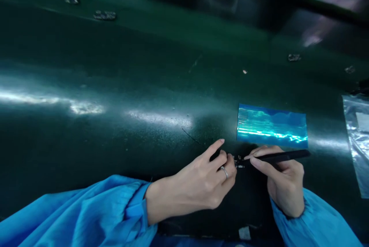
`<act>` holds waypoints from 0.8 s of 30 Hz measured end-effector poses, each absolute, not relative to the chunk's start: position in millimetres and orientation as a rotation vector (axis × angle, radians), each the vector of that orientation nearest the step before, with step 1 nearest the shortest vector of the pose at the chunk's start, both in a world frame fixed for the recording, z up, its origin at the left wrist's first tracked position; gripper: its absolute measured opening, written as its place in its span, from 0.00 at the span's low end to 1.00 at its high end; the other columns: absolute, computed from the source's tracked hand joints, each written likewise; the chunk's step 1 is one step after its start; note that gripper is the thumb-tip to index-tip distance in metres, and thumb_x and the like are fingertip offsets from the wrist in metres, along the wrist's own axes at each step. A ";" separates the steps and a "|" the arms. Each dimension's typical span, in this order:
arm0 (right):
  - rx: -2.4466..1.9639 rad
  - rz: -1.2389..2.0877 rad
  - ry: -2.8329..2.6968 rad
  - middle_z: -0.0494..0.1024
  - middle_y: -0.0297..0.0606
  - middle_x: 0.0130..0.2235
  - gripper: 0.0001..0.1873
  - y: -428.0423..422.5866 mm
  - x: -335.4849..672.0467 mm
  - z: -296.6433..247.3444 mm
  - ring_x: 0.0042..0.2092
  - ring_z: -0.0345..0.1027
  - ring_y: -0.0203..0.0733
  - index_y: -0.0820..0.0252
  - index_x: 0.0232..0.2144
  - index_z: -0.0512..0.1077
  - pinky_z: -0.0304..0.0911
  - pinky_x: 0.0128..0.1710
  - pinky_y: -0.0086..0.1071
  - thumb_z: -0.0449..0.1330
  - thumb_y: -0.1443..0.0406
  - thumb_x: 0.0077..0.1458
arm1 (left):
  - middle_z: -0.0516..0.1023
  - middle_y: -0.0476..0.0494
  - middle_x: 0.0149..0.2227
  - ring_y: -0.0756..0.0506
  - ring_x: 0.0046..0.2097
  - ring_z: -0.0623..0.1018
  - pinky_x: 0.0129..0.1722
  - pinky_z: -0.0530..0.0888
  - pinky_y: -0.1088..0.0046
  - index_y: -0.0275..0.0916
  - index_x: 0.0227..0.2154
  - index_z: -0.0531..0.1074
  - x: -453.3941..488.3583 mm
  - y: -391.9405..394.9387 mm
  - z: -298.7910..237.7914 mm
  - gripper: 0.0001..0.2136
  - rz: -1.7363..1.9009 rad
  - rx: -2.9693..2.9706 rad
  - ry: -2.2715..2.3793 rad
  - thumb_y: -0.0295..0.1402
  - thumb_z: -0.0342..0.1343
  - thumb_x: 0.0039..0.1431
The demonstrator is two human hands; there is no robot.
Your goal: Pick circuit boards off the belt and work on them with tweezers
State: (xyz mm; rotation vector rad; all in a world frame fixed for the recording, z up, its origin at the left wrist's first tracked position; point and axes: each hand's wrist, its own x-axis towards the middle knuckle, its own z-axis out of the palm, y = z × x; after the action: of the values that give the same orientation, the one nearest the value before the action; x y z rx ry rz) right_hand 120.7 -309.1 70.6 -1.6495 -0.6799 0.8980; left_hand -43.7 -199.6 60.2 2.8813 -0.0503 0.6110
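My left hand (198,179), wearing a ring, pinches a small black part (238,161) between its fingertips. The part is too small to make out in detail. My right hand (281,178) holds black tweezers (276,157) like a pen, with their tips at the small black part. A shiny blue rectangular film (271,126) lies on the mat just beyond my hands, apart from them. Both of my blue sleeves cover my arms up to the wrists.
The work surface is a dark green mat (115,66). A clear plastic bag (357,143) lies at the right edge. A thin black wire (190,136) lies beyond my left hand. Several small metallic pieces (104,15) sit towards the far side of the mat.
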 end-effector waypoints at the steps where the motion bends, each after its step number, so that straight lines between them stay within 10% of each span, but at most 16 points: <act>1: -1.647 0.903 -0.641 0.78 0.34 0.29 0.03 -310.2 119.8 69.9 0.36 0.71 0.44 0.54 0.27 0.78 0.65 0.36 0.34 0.66 0.68 0.47 | 0.75 0.39 0.37 0.43 0.40 0.75 0.54 0.67 0.53 0.29 0.37 0.73 -42.7 -198.8 59.2 0.10 0.625 2.870 -0.050 0.22 0.47 0.60; 16: -1.573 0.817 -0.634 0.79 0.38 0.30 0.04 -323.4 148.2 51.7 0.33 0.75 0.51 0.53 0.29 0.78 0.73 0.32 0.36 0.63 0.62 0.50 | 0.71 0.45 0.31 0.46 0.34 0.70 0.52 0.67 0.57 0.34 0.33 0.71 -13.8 -142.1 54.4 0.06 0.567 3.100 0.057 0.22 0.51 0.54; 24: -1.667 0.261 -0.874 0.75 0.36 0.19 0.12 -308.2 139.8 27.6 0.19 0.72 0.49 0.40 0.27 0.71 0.63 0.12 0.34 0.52 0.63 0.57 | 0.73 0.38 0.33 0.40 0.41 0.72 0.53 0.63 0.51 0.31 0.28 0.72 24.7 -71.7 76.2 0.02 0.342 3.361 0.343 0.22 0.58 0.50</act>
State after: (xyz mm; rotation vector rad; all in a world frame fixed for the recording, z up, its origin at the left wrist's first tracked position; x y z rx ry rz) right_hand 139.8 -308.2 27.6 -1.6671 -0.8741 0.2610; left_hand 24.7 -71.7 76.2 3.3609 0.3432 0.3423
